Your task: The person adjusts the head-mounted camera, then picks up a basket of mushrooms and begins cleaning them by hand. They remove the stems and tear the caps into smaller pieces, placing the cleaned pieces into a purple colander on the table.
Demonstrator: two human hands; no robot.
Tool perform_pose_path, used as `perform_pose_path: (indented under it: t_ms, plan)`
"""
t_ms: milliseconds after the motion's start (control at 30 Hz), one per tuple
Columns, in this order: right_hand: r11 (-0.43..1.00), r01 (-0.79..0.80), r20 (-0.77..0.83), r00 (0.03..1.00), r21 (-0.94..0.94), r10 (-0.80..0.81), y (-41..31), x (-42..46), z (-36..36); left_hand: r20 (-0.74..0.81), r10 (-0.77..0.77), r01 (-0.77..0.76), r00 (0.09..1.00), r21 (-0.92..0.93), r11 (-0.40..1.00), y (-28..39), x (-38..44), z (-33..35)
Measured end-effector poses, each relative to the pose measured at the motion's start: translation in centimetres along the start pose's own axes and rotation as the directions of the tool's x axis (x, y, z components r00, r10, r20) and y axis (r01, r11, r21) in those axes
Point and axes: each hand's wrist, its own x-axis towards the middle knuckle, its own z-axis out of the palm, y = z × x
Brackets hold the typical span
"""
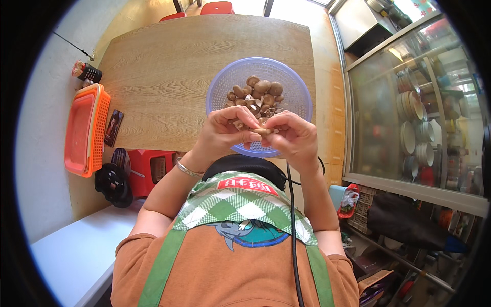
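A blue-violet plastic colander [303, 92] stands on the wooden table in front of me. Several brown mushrooms [262, 86], whole and torn, lie inside it, some showing white flesh. Over its near side, my left hand [230, 128] pinches a mushroom piece [262, 131] between thumb and fingers. My right hand [293, 134] meets it from the other side, its fingertips closed on the same piece. Fingers partly hide that piece and the mushrooms beneath.
The wooden table [161, 76] reaches away from me. At left are stacked orange baskets [86, 130], a dark phone-shaped item [114, 127] and a holder of sticks [87, 71]. A red stool [142, 165] is below. On the right, a glass-fronted cabinet [383, 126] holds stacked dishes.
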Motion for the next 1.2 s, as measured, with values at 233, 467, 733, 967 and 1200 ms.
perform_pose_path:
  t_ms: [233,467,733,967,1200]
  plan:
    - [0.983,-0.094,-0.085,0.99,0.159,0.109,-1.1,0.0,0.4,0.086,0.242,-0.255,0.966,0.441,0.861,-0.1,0.3,-0.3]
    - [0.982,-0.108,-0.088,0.989,0.155,0.123,0.0,0.5,-0.3,0.035,0.138,-0.142,0.99,0.284,0.948,0.5,0.2,-0.1]
    - [0.651,0.056,-0.053,0.988,-0.757,-0.148,4.2,0.8,-4.0,-0.037,-0.153,0.13,0.987,0.74,0.66,-3.0,-0.7,-3.4]
    - [0.97,-0.238,0.057,0.969,-0.04,0.24,3.6,0.4,-1.8,0.051,-0.104,0.034,0.993,0.728,0.685,-1.5,0.7,-1.3]
    - [0.973,-0.189,0.113,0.978,0.135,0.175,1.1,0.4,-1.7,0.02,-0.046,0.043,0.999,0.123,0.991,-0.6,0.2,-0.9]
